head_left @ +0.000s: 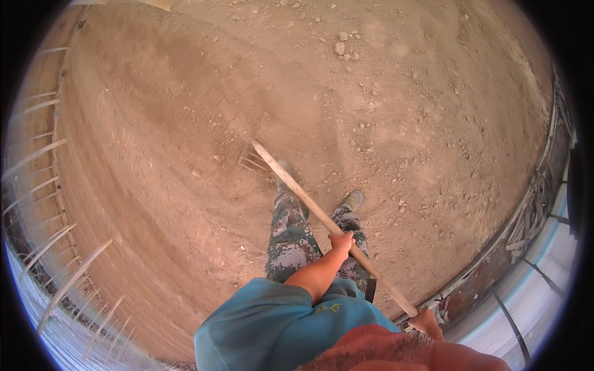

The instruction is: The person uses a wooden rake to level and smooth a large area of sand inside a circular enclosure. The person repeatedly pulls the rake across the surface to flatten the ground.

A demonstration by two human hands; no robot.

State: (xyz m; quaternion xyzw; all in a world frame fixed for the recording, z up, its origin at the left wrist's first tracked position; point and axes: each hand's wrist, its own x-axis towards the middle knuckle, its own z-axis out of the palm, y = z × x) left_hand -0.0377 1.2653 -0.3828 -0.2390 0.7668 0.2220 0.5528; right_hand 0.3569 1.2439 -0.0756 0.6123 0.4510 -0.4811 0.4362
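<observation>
Rake slanted over dirt from centre to lower right of frame. Left hand wrapped round mid-handle; right hand closed on lower end. Prongs lay beyond both hands, left of centre.

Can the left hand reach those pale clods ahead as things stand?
Probably not: the left hand is closed around the wooden handle, and the pale clods lie well beyond the feet.

A smooth, matt wooden handle is standing out against rough, crumbly earth, as a cloth shirt and matt cloth trousers are creasing and plastic-looking sheeting is appearing smooth.
</observation>
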